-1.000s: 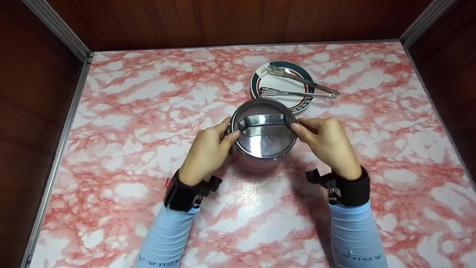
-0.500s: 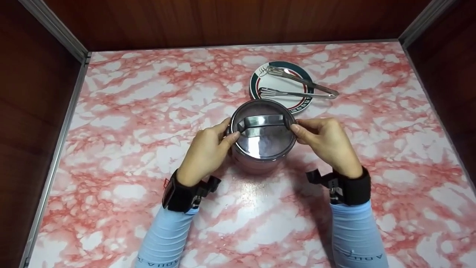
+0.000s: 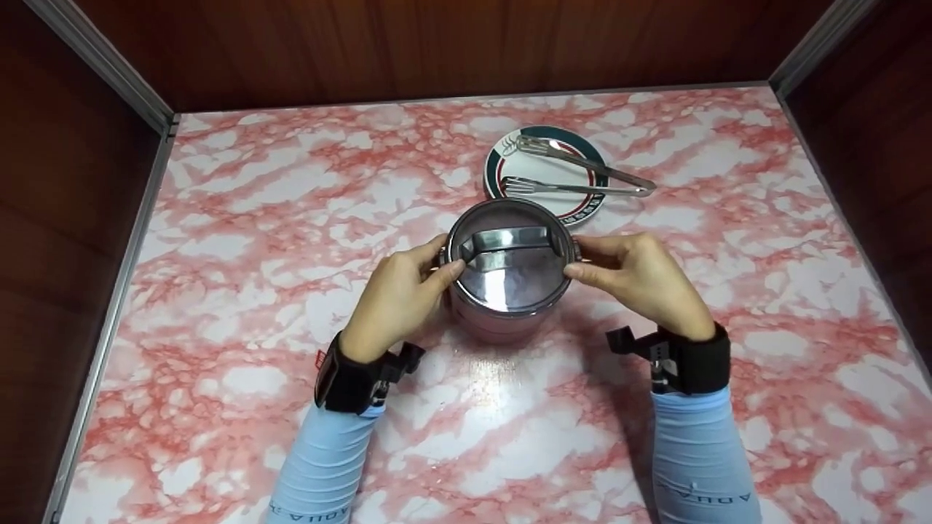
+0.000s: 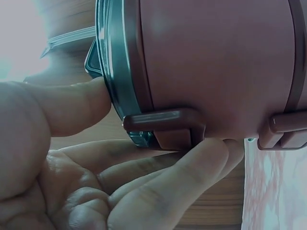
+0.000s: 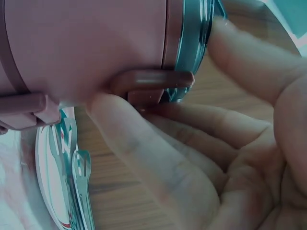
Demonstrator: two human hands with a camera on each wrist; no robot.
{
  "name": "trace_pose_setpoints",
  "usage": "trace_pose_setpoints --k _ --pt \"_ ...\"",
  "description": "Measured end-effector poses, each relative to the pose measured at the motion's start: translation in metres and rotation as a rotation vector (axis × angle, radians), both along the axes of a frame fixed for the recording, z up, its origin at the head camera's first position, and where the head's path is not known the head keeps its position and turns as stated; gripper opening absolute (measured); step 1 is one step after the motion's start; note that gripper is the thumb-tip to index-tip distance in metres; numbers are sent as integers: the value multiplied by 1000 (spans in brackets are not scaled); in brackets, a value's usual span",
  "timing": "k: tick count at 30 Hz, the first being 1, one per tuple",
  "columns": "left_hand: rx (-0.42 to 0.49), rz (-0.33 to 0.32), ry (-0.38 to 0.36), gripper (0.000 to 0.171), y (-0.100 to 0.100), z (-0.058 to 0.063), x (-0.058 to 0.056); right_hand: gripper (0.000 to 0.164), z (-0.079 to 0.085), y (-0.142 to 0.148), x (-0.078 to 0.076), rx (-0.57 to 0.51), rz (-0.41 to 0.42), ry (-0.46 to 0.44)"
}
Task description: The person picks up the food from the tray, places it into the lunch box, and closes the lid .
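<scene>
A pink round lunch box point(image 3: 499, 329) with a see-through dark lid point(image 3: 502, 280) stands upright on the table. A strap handle point(image 3: 513, 238) arches over the lid. My left hand point(image 3: 399, 298) grips the box's left side, its thumb on the lid rim and its fingers at the brown side latch point(image 4: 163, 122). On the other side my right hand point(image 3: 644, 284) holds the rim with the thumb, its fingers under the right latch point(image 5: 151, 82). A second, lower latch point(image 4: 288, 125) shows in the left wrist view. What is inside the box cannot be made out.
Behind the box lies a white plate point(image 3: 535, 166) with a green and red rim. Metal tongs point(image 3: 615, 175) rest across it, their bent end past the plate's right edge. Dark wooden panels point(image 3: 466, 51) wall the red-and-white marbled table point(image 3: 240, 291) at the back and sides.
My right thumb has slid down along the lid rim, and the right latch now shows beside the box. The head view has shifted slightly. The left hand keeps its hold.
</scene>
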State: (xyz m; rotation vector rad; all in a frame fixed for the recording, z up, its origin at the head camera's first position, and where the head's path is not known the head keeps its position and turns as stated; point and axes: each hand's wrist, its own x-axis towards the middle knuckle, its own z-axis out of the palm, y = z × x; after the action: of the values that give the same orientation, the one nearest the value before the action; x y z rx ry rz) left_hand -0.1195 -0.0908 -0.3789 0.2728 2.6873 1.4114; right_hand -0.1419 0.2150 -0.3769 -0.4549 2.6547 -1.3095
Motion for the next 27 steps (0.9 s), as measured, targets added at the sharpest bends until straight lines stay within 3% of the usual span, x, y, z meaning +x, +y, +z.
trace_pose_setpoints --k 11,19,27 --pt "2 -3 -33 56 0 -1 -2 47 -2 0 0 -4 -1 29" --pt "41 -12 -3 54 -3 -6 -4 46 -4 -4 -3 17 -35 12" --pt "133 40 -7 55 -3 -13 -11 49 -11 -16 -8 -144 -119 -54"
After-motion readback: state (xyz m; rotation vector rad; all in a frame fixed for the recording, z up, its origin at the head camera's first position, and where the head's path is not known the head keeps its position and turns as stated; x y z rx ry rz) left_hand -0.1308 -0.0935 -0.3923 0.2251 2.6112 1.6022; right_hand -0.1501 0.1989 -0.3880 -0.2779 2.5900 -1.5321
